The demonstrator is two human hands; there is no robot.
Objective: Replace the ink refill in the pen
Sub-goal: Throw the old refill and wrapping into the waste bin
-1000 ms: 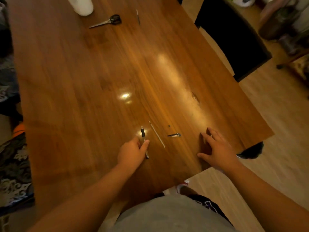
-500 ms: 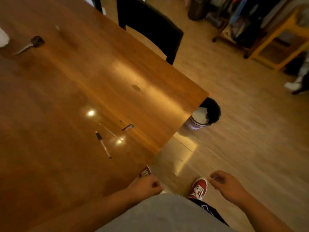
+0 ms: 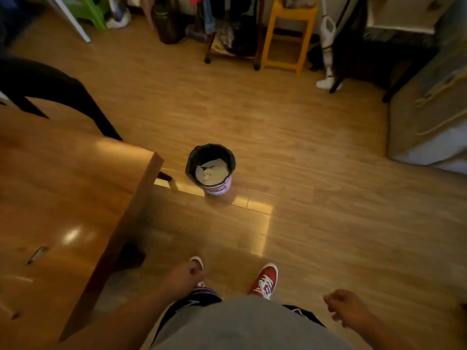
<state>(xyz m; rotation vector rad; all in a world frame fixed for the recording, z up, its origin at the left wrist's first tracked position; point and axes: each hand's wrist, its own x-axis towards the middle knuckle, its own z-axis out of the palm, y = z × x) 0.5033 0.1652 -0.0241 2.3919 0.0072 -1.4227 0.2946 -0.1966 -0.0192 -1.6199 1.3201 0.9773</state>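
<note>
A small dark pen part (image 3: 38, 254) lies near the wooden table's (image 3: 75, 188) front edge, its long axis slanting from near-left to far-right. Left hand (image 3: 182, 276) and right hand (image 3: 347, 309) hang off the table, fingers loosely curled, holding nothing visible. A bin (image 3: 211, 169) stands beyond.

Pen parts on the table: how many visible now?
1 clear: a small dark pen piece near the left edge of the table. A faint pale streak below it may be another; more may lie off-frame.
</note>
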